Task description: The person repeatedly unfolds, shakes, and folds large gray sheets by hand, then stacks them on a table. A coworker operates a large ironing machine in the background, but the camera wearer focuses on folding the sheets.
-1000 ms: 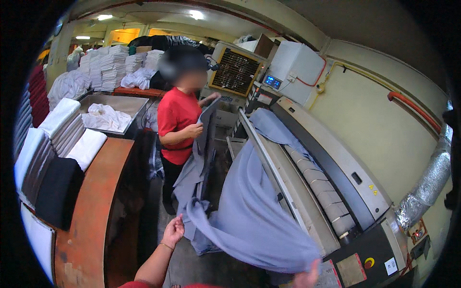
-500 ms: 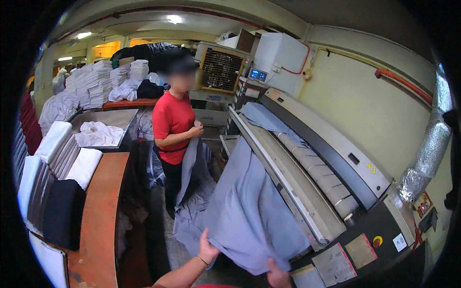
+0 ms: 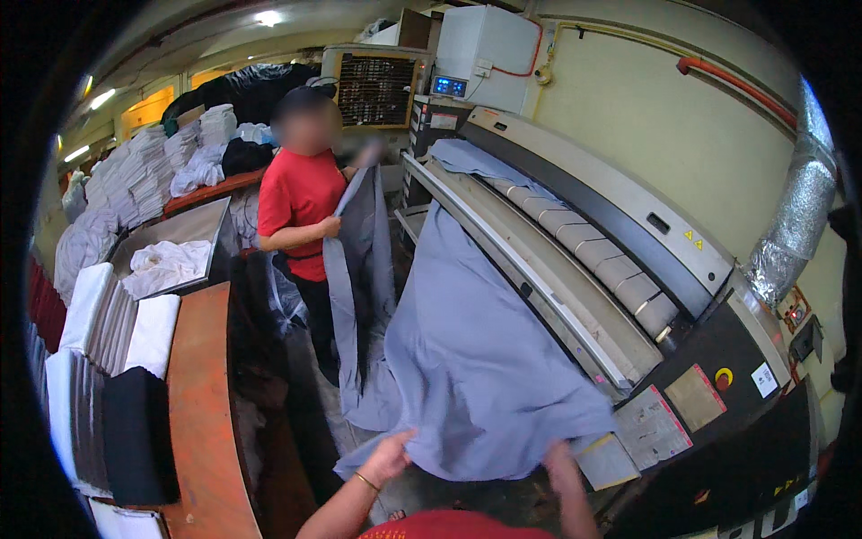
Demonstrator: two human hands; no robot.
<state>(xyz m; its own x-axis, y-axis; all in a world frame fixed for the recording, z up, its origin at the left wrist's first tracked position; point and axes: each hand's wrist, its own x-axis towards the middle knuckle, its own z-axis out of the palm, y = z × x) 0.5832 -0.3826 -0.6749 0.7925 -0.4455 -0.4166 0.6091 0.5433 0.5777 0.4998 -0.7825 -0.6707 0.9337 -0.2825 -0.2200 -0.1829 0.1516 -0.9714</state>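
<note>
At the near end of the ironing machine (image 3: 628,296), both hands, left hand (image 3: 388,456) and right hand (image 3: 558,460), pinch the grey sheet's (image 3: 467,359) lower hem with closed fingers, apparently spreading it for feeding, which likely calls for pulling it taut alongside the co-worker (image 3: 301,198).

**Wearer's body: what is showing in the head view**

- Left hand (image 3: 388,456): bare, no glove showing. A thin gold-coloured bangle (image 3: 365,482) is circling the wrist just below it.
- Left forearm: showing bare, with no sleeve reaching it, and running up from the lower edge.
- Right hand (image 3: 558,460): bare, no glove, ring or band showing.
- Right forearm: also showing bare, uncovered along its visible length.
- Garment: a red top (image 3: 449,525) is showing as a curved strip at the bottom edge, between the two forearms; its cut and sleeves are falling outside the view.
</note>
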